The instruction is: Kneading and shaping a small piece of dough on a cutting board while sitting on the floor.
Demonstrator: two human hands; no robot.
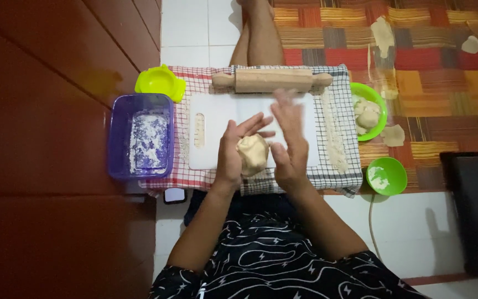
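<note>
Purple tub (118, 135) of flour sits at nine o'clock. Left hand (233, 150) cups the dough lump (253, 154), fingers spread loosely; the lump's long axis runs roughly twelve to six (slightly tilted) over the white board (211, 119). Right hand (290, 145) presses its flank, fingers blurred, nearly flat. Green bowls (386, 176) at three o'clock.

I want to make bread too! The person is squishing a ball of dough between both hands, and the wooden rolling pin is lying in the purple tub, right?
Not quite. The head view shows the wooden rolling pin lying on the checked cloth above the white cutting board, not in the purple plastic tub. The rest is right.
</note>
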